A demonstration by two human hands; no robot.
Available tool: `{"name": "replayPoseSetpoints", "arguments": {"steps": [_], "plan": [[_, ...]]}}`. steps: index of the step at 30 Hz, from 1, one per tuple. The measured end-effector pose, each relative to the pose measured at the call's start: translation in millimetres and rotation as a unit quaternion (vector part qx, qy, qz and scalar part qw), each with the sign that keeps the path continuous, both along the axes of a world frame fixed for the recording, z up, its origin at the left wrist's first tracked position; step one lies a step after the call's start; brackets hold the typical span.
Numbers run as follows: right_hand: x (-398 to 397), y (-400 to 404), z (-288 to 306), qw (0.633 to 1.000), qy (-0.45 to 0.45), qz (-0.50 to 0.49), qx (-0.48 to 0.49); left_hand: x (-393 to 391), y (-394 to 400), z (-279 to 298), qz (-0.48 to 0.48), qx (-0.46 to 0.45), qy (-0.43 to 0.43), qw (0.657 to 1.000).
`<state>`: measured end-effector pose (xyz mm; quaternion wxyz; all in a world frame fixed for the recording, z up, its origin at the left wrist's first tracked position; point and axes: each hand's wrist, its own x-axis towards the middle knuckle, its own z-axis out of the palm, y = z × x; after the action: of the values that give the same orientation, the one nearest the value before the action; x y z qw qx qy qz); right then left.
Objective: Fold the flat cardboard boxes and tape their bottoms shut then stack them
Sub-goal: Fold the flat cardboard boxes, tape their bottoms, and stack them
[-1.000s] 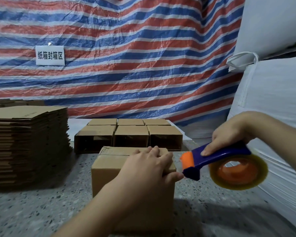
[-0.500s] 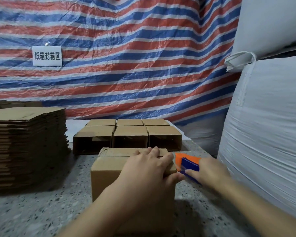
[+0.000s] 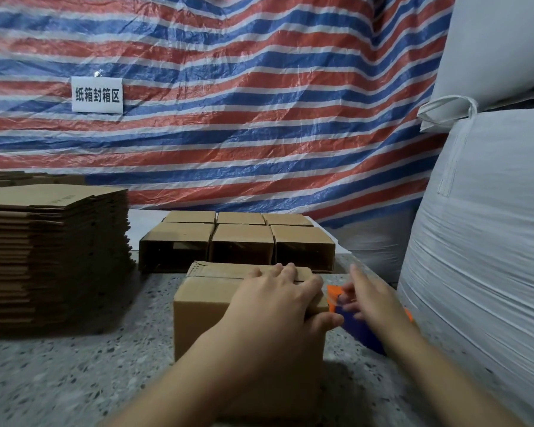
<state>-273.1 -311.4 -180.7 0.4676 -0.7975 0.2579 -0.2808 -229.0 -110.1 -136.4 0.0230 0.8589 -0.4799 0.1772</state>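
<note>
A folded cardboard box [image 3: 204, 306] stands on the speckled table [image 3: 74, 365] in front of me, a strip of tape across its top. My left hand [image 3: 275, 303] lies flat on the box top, with the thumb against the box's right side. Just right of the box, the blue and orange tape dispenser [image 3: 352, 329] is low at the table. My right hand [image 3: 370, 300] is over it with fingers stretched out and blurred; whether they touch it is unclear. The tape roll is hidden under that hand.
A tall stack of flat cardboard sheets [image 3: 53, 251] fills the left side. Several folded boxes [image 3: 241, 238] lie in rows behind the box. Big white sacks [image 3: 481, 241] crowd the right edge. A striped tarp [image 3: 228, 103] with a white sign [image 3: 97, 94] hangs behind.
My right hand brought the tape dispenser down from the air to the table beside the box and opened its fingers. The left hand stayed on the box.
</note>
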Motion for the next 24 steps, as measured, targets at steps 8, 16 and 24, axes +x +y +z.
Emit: {"name": "replayPoseSetpoints", "arguments": {"steps": [8, 16, 24], "plan": [[-9.5, 31.7, -2.4, 0.919, -0.035, 0.209, 0.332, -0.9, 1.7, -1.1, -0.002, -0.007, -0.007, 1.000], [0.6, 58.1, -25.6, 0.944, -0.085, 0.109, 0.299, -3.7, 0.5, 0.4, 0.003, -0.011, 0.004, 1.000], [-14.2, 77.9, -26.2, 0.956, -0.209, 0.054, 0.196, -4.0, 1.9, -0.3, -0.004, -0.017, -0.013, 1.000]]}}
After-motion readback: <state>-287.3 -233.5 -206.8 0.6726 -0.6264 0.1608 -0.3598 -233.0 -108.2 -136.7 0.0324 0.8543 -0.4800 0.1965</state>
